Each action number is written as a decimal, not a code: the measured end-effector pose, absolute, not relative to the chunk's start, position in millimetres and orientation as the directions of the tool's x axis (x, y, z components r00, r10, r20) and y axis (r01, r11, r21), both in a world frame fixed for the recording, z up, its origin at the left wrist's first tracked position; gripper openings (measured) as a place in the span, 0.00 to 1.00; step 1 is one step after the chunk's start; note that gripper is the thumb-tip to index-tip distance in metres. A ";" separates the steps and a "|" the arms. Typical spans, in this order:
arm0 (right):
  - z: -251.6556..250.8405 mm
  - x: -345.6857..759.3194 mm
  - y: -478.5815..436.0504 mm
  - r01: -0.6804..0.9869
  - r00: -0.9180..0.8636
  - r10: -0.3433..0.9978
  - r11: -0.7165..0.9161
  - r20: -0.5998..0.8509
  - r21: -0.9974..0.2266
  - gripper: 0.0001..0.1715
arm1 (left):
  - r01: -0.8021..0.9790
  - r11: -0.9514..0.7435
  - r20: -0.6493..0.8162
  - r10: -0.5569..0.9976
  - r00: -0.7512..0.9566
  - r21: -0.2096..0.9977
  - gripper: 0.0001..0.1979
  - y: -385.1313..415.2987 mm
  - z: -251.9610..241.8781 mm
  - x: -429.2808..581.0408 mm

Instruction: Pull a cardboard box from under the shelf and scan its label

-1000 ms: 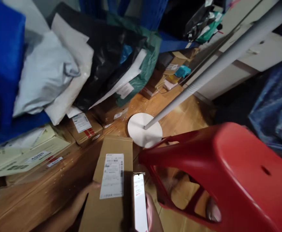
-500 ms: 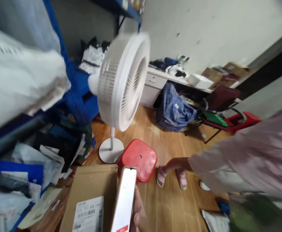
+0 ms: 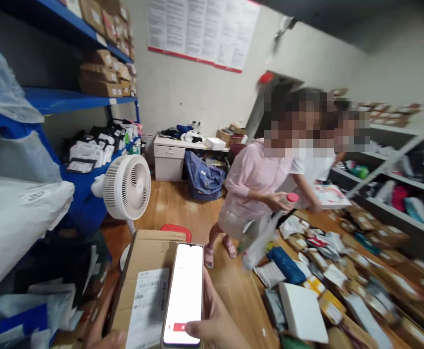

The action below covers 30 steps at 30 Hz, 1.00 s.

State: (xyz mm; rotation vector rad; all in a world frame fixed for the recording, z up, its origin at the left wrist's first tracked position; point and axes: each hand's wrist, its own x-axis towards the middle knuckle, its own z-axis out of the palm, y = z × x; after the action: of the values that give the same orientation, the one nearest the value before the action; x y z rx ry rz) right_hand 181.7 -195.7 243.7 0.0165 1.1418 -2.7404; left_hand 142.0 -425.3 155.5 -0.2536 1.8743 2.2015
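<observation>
My right hand (image 3: 217, 315) is closed around a smartphone (image 3: 183, 291), its thumb over a red button low on the bright white screen. To the left, my left hand (image 3: 104, 320) grips the side and lower edge of a cardboard box (image 3: 128, 276). A white shipping label (image 3: 148, 305) with printed text and barcodes is stuck on the box. The phone overlaps the box's right side, hiding part of it. Both are held up in front of me, above the floor.
A white fan (image 3: 128, 186) and a red stool (image 3: 177, 229) stand ahead. Two people (image 3: 257, 169) are at the right, beside parcels (image 3: 304, 310) spread over the floor. Blue shelving (image 3: 77, 99) with packages lines the left; a desk (image 3: 170, 150) stands behind.
My view has lifted and swung right, bringing the people and floor parcels into sight. My left hand has come into view on the box, and my right thumb now lies over the phone screen.
</observation>
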 end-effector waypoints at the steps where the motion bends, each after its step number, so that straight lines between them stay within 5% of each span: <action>1: 246.4 192.3 -194.0 0.135 -0.990 -0.122 -0.689 -0.070 -0.712 0.68 | -0.293 -0.172 -0.278 0.107 -0.955 0.940 0.51 -416.9 164.8 141.0; 9: 271.7 258.7 -167.1 -0.130 -0.973 0.227 -0.664 -0.032 -0.736 0.69 | -0.118 -0.140 -0.036 0.484 -0.874 0.983 0.45 -334.1 213.0 133.2; 17: 284.5 336.3 -91.5 -0.283 -0.819 0.567 -0.535 -0.090 -0.796 0.73 | -0.439 -0.271 -0.134 0.705 -0.697 0.856 0.45 -212.9 255.1 151.1; 24: 274.6 401.2 -14.0 -0.327 -0.684 0.726 -0.389 -0.068 -0.861 0.63 | -0.562 -0.188 -0.198 0.808 -0.555 0.805 0.47 -116.6 266.5 168.0; 30: 278.7 423.8 25.2 -0.322 -0.640 0.761 -0.392 -0.107 -0.862 0.70 | -0.546 -0.254 -0.096 0.842 -0.531 0.798 0.44 -53.6 269.7 184.8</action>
State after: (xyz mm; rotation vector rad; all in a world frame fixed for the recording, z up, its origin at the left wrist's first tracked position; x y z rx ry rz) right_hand 423.8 25.2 278.7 1.0320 1.7687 -3.2437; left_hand 184.8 -53.6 269.7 0.4425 1.0212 1.9069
